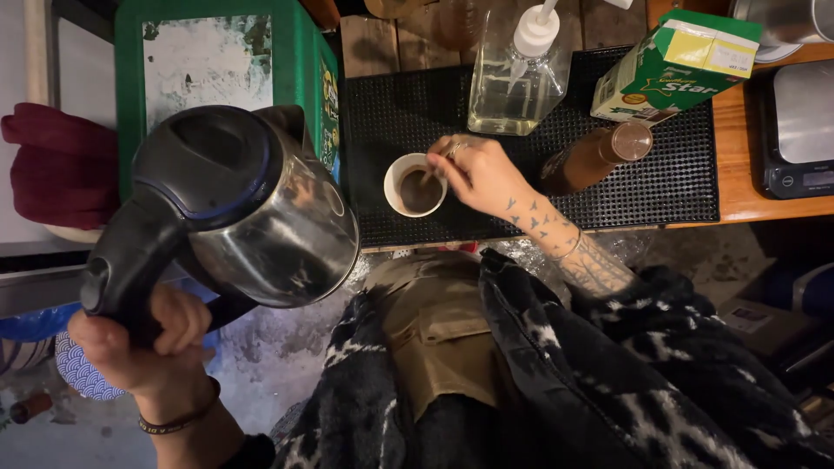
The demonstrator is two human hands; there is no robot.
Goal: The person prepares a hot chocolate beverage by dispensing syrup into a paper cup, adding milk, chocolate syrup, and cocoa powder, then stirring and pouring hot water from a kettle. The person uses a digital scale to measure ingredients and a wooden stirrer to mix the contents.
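My left hand (143, 343) grips the black handle of a steel electric kettle (252, 204), held in the air at the left with its lid shut. My right hand (478, 174) hovers over a small white cup (415, 185) of brown liquid, fingers pinched on a thin stirrer dipped into it. The cup stands on a black rubber mat (521, 113).
On the mat stand a clear pump bottle (519, 74), a brown bottle (595, 156) lying tilted and a green-and-yellow carton (678, 61). A kitchen scale (799, 130) sits on the wooden counter at right. A green crate (217, 61) and dark red cloth (56, 165) are at left.
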